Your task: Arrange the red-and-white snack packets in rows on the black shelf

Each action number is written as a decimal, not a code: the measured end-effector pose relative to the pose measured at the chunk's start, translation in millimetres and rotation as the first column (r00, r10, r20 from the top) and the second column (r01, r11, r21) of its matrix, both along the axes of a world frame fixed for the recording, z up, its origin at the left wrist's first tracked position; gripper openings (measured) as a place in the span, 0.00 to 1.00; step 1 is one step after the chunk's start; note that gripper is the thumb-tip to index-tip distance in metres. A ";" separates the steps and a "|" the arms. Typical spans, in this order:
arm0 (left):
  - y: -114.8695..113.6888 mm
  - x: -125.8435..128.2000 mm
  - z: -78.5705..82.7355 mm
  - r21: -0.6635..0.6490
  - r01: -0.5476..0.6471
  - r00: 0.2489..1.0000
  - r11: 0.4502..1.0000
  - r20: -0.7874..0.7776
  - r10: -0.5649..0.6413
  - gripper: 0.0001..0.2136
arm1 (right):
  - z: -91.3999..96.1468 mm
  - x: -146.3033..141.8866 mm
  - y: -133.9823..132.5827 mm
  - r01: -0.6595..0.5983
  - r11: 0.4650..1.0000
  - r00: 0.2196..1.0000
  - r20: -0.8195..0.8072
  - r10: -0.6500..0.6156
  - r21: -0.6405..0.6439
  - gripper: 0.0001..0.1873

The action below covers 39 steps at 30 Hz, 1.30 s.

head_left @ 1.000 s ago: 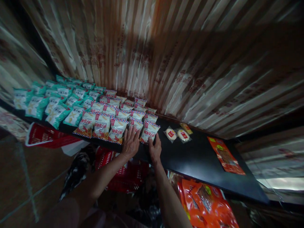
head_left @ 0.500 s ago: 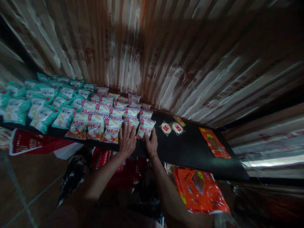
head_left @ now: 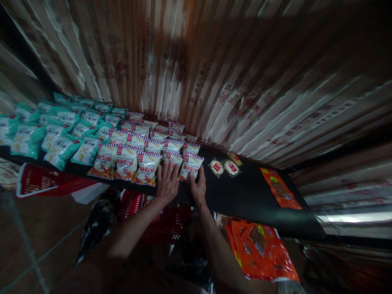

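My left hand [head_left: 168, 183] lies with fingers stretched out against the front of a white-and-red snack bag [head_left: 172, 157] in the front row. Beside it, my right hand [head_left: 198, 187] touches the row's rightmost snack bag [head_left: 190, 162], thumb on its lower front and fingers apart along its right edge. Both bags stand upright on the black shelf [head_left: 232, 200]. More bags of the same kind, such as this snack bag [head_left: 148, 166], stand in rows to the left and behind. Part of the bag behind my left fingers is hidden.
Teal snack bags [head_left: 63, 150] fill the shelf's left end. Two round packaged pastries [head_left: 231, 168] and an orange packet [head_left: 280, 188] lie to the right. Below are red baskets [head_left: 45, 179] and orange packages [head_left: 263, 249]. Translucent printed sheeting [head_left: 196, 73] hangs behind.
The view has shifted slightly, so the scene sits a little farther right. Both hands stay at the same two bags, with my right fingers slightly more spread.
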<state>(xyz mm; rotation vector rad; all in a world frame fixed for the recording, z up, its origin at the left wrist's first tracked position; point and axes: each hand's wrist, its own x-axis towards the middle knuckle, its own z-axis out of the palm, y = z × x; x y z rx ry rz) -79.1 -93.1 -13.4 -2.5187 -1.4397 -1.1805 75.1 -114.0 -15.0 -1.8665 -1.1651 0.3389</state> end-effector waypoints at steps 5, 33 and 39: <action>0.7 0.5 -0.8 -0.015 -0.021 0.998 1.000 0.054 0.022 0.27 | -0.5 -0.5 0.7 -0.016 1.000 0.999 0.043 0.015 0.007 0.40; 7.7 3.6 -8.9 0.037 -0.103 0.990 0.994 0.098 0.099 0.25 | -6.0 0.0 5.4 0.031 0.999 0.999 0.017 -0.031 0.008 0.44; 7.0 0.5 -6.2 0.038 -0.096 0.983 0.995 0.161 0.089 0.27 | -4.0 -0.3 4.3 0.040 0.999 0.999 -0.007 -0.040 0.007 0.44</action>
